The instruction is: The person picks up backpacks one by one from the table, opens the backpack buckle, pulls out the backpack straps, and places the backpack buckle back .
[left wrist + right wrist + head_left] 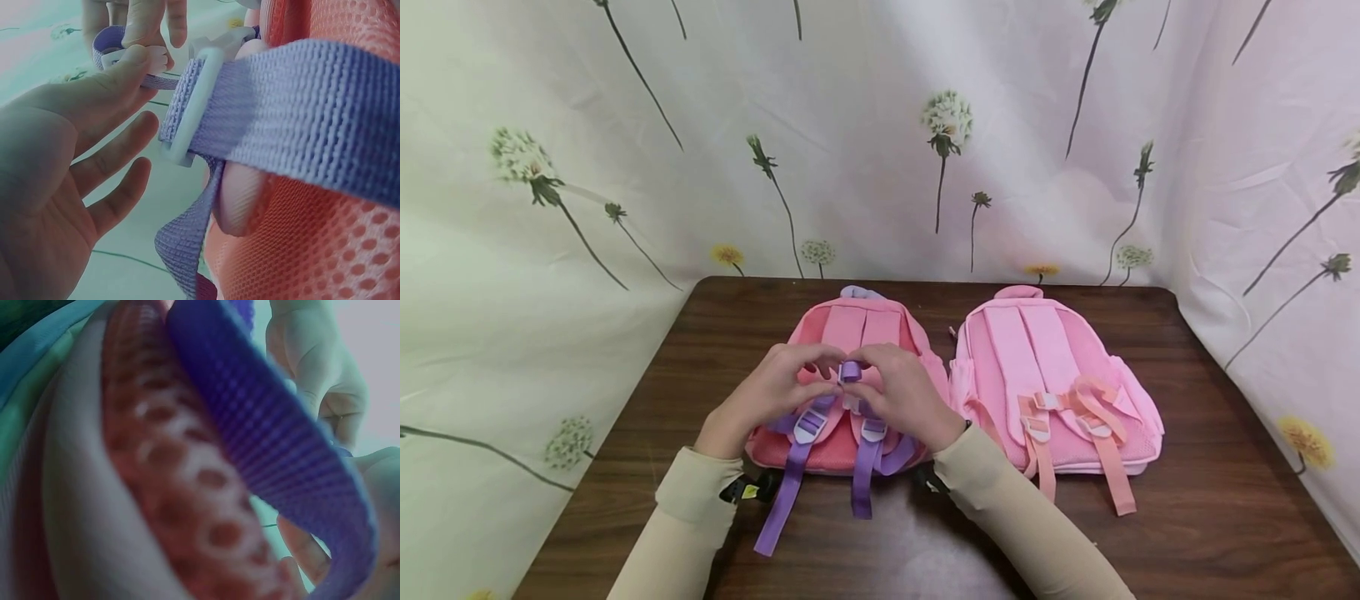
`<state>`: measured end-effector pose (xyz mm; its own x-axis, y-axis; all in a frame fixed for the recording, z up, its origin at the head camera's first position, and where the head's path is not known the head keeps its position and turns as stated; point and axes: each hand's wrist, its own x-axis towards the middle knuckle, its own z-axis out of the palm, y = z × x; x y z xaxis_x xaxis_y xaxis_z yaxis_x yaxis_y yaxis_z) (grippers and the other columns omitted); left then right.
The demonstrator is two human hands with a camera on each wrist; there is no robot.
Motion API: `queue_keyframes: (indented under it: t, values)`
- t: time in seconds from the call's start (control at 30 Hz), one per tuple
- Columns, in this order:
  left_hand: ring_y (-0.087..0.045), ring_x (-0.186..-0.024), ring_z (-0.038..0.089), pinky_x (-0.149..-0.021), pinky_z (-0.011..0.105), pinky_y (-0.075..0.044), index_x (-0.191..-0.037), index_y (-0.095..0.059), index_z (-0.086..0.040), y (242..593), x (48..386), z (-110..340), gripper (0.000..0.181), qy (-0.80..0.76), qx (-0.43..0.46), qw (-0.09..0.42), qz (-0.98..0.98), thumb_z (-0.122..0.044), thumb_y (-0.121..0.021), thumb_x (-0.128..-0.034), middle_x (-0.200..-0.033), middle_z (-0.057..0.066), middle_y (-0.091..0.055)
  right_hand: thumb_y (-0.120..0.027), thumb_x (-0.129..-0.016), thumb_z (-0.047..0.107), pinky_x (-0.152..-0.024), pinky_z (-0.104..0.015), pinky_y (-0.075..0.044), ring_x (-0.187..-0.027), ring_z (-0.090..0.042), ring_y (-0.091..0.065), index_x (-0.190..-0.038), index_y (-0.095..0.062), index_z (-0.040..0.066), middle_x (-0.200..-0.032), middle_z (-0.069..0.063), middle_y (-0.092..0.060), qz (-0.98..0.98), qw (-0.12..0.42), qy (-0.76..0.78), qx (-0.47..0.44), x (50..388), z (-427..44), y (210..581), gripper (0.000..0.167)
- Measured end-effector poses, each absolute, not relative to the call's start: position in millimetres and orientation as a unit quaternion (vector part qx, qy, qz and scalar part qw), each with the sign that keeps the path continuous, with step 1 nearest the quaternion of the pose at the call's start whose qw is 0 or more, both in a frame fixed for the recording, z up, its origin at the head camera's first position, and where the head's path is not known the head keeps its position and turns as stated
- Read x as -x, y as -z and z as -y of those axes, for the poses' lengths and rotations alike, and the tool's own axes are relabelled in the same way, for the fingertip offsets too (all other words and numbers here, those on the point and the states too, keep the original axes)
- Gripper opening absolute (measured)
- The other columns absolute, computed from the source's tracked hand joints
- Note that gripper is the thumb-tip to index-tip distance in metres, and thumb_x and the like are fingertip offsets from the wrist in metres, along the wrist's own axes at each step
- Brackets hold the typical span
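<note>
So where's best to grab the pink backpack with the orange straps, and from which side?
Probably its top loop, from above at the backpack's far end: it lies straps-up, and the loop sticks out past its body. I'd avoid the orange straps, whose loose ends trail toward the near side.

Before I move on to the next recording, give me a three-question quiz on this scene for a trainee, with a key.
1. How many backpacks lie on the dark wooden table?
2. True or false: the left hand and the right hand both have fingers at the same small purple webbing loop.
3. Pick one: the webbing on the right-hand pink backpack is a) purple, b) peach, c) black.

Key:
1. Two, side by side.
2. True; a white buckle is there too.
3. b.
</note>
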<state>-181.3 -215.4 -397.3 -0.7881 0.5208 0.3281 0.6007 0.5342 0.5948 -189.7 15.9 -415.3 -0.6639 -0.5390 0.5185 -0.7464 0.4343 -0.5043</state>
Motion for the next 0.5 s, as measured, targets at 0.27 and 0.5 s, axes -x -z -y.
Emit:
queue_keyframes:
  t: [0.27, 0.5]
  values:
    - [-0.069, -0.088, 0.018, -0.077, 0.046, -0.061, -0.12, -0.076, -0.006, 400.5, 180.9, 220.0, 0.037, 0.36, 0.327, 0.056, 0.872, 0.0, -0.086, -0.085, -0.105, 0.003, -0.077, -0.088, -0.088, 0.018, -0.096, -0.038, -0.056, -0.105, -0.021, -0.07, -0.117, -0.073, 0.006, -0.11, -0.006, -0.076, 0.836, 0.123, -0.373, -0.383, 190.8, -16.3, 418.1, 0.035]
    - [-0.071, -0.09, 0.017, -0.078, 0.047, -0.061, -0.119, -0.077, -0.007, 401.2, 181.9, 220.5, 0.037, 0.358, 0.323, 0.064, 0.874, -0.002, -0.087, -0.0841, -0.103, 0.002, -0.078, -0.088, -0.088, 0.017, -0.096, -0.037, -0.057, -0.104, -0.02, -0.071, -0.115, -0.073, 0.007, -0.108, -0.004, -0.076, 0.833, 0.124, -0.374, -0.39, 191.8, -14.6, 417.4, 0.033]
